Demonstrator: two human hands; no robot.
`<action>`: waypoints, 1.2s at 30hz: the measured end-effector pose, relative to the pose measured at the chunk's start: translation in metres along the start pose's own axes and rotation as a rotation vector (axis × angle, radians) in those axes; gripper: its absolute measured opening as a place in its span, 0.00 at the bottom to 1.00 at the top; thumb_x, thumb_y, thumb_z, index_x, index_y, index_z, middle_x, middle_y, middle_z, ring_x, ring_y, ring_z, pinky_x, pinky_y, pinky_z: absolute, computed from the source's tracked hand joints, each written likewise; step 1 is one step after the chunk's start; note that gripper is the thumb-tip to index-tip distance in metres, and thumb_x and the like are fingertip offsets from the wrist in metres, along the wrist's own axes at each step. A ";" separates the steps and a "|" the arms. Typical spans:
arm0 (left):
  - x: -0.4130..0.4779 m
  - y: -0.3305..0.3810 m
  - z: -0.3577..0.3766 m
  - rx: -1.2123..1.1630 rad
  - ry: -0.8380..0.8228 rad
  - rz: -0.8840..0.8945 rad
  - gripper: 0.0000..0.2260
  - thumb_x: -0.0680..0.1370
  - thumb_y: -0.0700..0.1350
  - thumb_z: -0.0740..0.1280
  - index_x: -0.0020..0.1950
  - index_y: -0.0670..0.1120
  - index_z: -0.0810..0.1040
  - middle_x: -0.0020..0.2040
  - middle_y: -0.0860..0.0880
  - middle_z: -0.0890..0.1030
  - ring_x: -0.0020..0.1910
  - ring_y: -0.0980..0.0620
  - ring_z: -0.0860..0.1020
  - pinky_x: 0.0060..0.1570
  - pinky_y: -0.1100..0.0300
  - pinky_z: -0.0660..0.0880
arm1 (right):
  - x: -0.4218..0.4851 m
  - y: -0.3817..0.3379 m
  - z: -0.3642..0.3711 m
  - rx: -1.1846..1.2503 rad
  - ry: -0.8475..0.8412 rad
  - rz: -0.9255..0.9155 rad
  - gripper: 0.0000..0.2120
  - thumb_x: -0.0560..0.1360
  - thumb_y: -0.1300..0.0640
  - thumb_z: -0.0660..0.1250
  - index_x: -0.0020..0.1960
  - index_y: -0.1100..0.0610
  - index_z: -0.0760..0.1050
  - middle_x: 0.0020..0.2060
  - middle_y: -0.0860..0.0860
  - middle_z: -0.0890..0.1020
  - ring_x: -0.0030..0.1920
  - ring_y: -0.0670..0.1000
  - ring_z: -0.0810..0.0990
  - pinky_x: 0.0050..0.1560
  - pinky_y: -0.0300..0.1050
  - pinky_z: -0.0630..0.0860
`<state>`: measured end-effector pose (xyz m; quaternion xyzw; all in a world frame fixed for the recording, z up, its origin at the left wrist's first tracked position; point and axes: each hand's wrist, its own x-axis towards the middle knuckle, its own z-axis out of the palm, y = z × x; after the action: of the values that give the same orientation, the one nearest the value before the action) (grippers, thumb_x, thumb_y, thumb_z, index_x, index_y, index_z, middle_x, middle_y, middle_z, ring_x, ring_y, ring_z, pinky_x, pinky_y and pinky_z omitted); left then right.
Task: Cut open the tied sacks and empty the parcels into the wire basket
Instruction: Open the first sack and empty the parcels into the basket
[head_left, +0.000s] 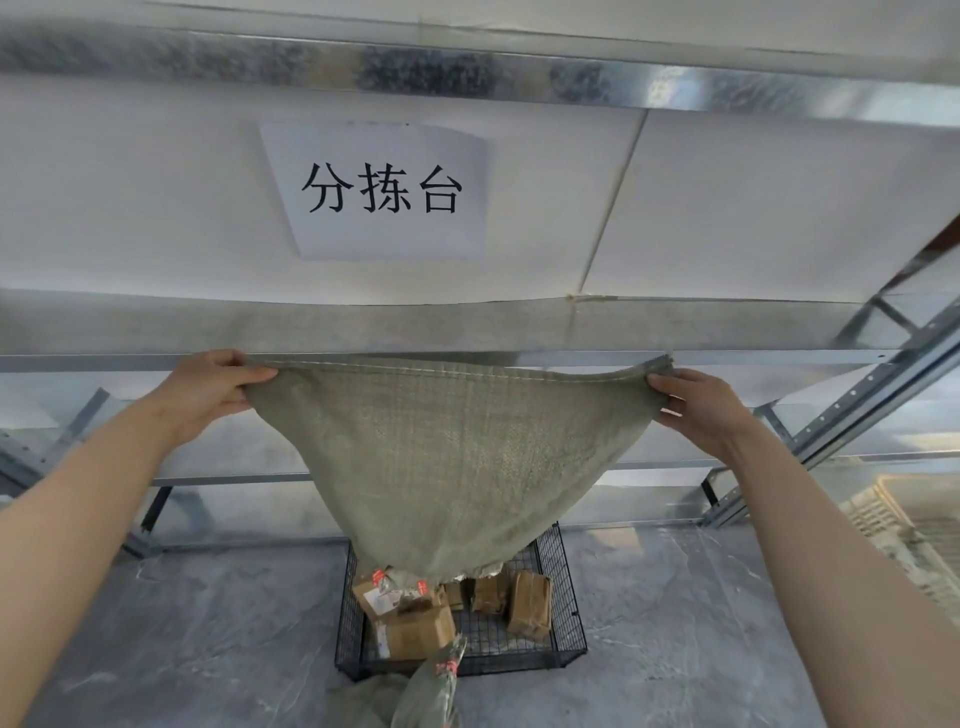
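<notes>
Above basket (567, 597): sack (457, 457) held inverted, mouth down.
Its bottom corners are pinched, one by left hand (208, 389), one by right hand (698, 408), level and wide apart; sack hangs straight below the grips, mouth over parcels (415, 626) lying in the basket. Neither hand is nearer.

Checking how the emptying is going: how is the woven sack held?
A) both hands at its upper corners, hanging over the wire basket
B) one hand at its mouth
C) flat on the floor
A: the left hand and right hand each grip a top corner of the woven sack, whose lower end hangs over the wire basket.
</notes>
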<state>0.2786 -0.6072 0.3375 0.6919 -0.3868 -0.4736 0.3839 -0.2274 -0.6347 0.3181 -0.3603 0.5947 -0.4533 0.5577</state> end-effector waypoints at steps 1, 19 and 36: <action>0.003 0.000 0.000 0.022 0.025 0.001 0.04 0.75 0.38 0.69 0.43 0.43 0.74 0.44 0.44 0.79 0.43 0.49 0.78 0.54 0.55 0.74 | 0.001 -0.001 -0.002 -0.027 -0.026 0.016 0.05 0.77 0.66 0.64 0.51 0.62 0.77 0.47 0.56 0.80 0.47 0.53 0.80 0.52 0.46 0.79; 0.009 0.015 0.105 0.046 0.593 0.171 0.05 0.75 0.37 0.60 0.48 0.39 0.75 0.44 0.42 0.77 0.42 0.44 0.74 0.41 0.55 0.71 | 0.001 0.001 0.100 -0.363 0.708 -0.272 0.08 0.77 0.60 0.61 0.46 0.61 0.78 0.37 0.53 0.76 0.39 0.56 0.74 0.39 0.43 0.65; -0.106 0.045 0.194 -0.113 0.059 0.476 0.13 0.75 0.35 0.59 0.43 0.48 0.81 0.41 0.51 0.82 0.43 0.53 0.79 0.45 0.60 0.76 | -0.095 -0.010 0.181 -0.206 -0.109 -0.382 0.12 0.74 0.49 0.69 0.39 0.58 0.79 0.30 0.54 0.77 0.31 0.43 0.73 0.32 0.35 0.69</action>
<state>0.0591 -0.5621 0.3657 0.5722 -0.5003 -0.3706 0.5338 -0.0375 -0.5741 0.3656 -0.5455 0.5277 -0.4673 0.4534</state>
